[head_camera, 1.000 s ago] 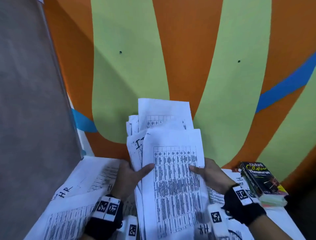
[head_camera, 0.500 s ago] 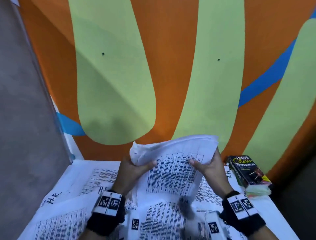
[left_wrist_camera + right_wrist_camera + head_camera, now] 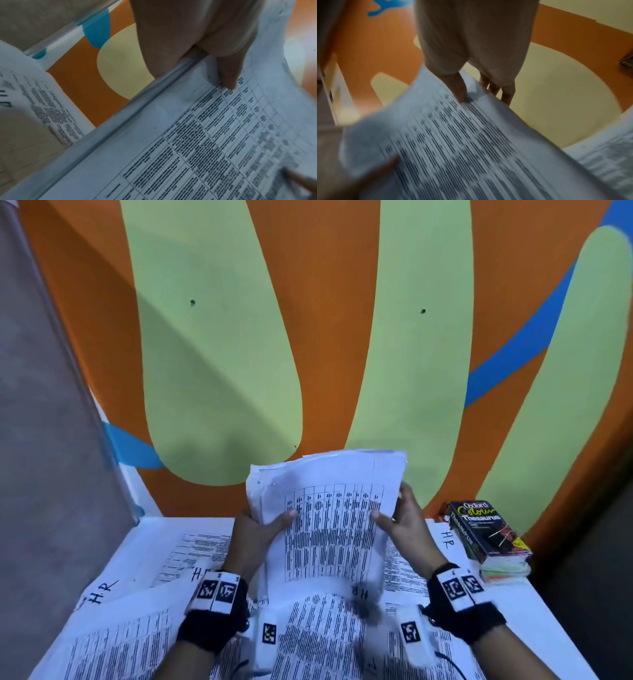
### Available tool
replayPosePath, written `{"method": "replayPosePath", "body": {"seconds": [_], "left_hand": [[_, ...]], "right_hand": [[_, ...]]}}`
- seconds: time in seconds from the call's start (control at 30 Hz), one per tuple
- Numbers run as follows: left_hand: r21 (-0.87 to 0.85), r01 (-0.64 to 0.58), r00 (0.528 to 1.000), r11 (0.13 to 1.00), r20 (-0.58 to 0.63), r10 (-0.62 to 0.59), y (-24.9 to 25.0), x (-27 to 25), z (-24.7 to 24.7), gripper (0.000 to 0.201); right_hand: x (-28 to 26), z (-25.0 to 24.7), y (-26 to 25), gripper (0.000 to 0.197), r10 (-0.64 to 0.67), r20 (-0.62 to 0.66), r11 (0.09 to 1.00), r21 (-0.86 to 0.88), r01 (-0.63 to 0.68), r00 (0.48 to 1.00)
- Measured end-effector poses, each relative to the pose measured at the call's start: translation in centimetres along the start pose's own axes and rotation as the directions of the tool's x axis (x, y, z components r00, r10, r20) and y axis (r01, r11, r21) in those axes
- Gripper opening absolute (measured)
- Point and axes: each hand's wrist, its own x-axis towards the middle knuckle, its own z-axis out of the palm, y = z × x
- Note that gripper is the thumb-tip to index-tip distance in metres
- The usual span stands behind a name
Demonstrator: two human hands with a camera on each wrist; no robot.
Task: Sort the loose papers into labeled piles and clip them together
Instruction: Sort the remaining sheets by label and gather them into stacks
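Hands, left hand (image 3: 255,534) and right hand (image 3: 406,525), pinch a limp, curling paper stack (image 3: 329,518) printed with tables.

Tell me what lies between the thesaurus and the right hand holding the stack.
In the head view, a loose sheet marked "H.R" lies flat on the table between the right hand and the thesaurus. No clip shows there. The stack is gripped by both hands.

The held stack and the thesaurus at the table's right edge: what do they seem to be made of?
Held stack: thin matte printer paper; it curls and bends between the left hand and right hand and carries printed tables. Thesaurus: apparently a paperback with a glossy dark card cover that catches light, and a paper page block with coloured edges.
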Motion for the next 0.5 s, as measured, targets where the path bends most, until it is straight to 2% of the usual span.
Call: {"method": "replayPosePath", "body": {"seconds": [0.07, 0.1, 0.13, 0.2, 0.23, 0.3, 0.37, 0.4, 0.43, 0.47, 0.5], "left_hand": [[0.045, -0.015, 1.0, 0.999, 0.02, 0.014, 0.5, 0.0, 0.2, 0.048], [0.069, -0.054, 0.999, 0.996, 0.011, 0.053, 1.5, -0.1, 0.4, 0.053], [0.06, -0.091, 0.996, 0.994, 0.002, 0.091, 2.6, -0.1, 0.6, 0.052], [-0.022, -0.145, 0.989, 0.989, 0.019, 0.145, 3.6, 0.2, 0.5, 0.033], [-0.039, -0.134, 0.989, 0.99, 0.049, 0.136, 3.8, 0.1, 0.4, 0.024], [0.014, -0.051, 0.992, 0.999, 0.113, 0.049, 2.6, -0.6, 0.3, 0.029], [0.089, 0.048, 0.993, 0.995, 0.101, -0.057, 0.7, -1.7, 0.8, 0.016], [0.119, 0.061, 0.994, 0.991, 0.078, -0.071, 0.0, -2.1, 1.1, 0.012], [0.141, 0.066, 0.996, 0.988, 0.057, -0.075, -0.4, -2.3, 1.4, 0.011], [0.145, 0.055, 0.998, 0.988, 0.032, -0.06, -0.5, -2.2, 1.5, 0.021], [0.145, 0.048, 0.999, 0.988, 0.018, -0.052, -0.6, -1.8, 1.5, 0.04]], "right_hand": [[-0.3, 0.5, 0.4, 0.05, -0.047, -0.014, 0.996, -0.073, 0.046, 0.999], [-0.5, 0.7, -0.5, 0.048, -0.085, -0.034, 0.993, -0.089, 0.081, 0.996], [-0.5, 0.6, -1.4, 0.048, -0.112, -0.062, 0.99, -0.092, 0.106, 0.992], [-0.4, 0.1, -2.0, 0.051, -0.153, -0.095, 0.987, -0.067, 0.147, 0.984], [-0.6, -0.2, -1.7, 0.057, -0.148, -0.087, 0.988, -0.059, 0.143, 0.985], [-1.6, -0.4, 0.0, 0.062, -0.05, -0.037, 0.992, -0.119, 0.045, 0.998], [-2.8, 0.0, 2.5, 0.036, 0.008, -0.012, 0.987, -0.16, -0.01, 1.0], [-3.1, 0.3, 3.2, 0.028, 0.009, -0.033, 0.986, -0.169, -0.014, 0.999], [-3.4, 0.5, 3.6, 0.028, -0.003, -0.046, 0.984, -0.177, -0.005, 0.999], [-3.5, 0.8, 3.1, 0.028, -0.021, -0.077, 0.983, -0.184, 0.006, 0.997], [-3.4, 1.0, 2.5, 0.026, -0.065, -0.106, 0.98, -0.192, 0.044, 0.992]]}}
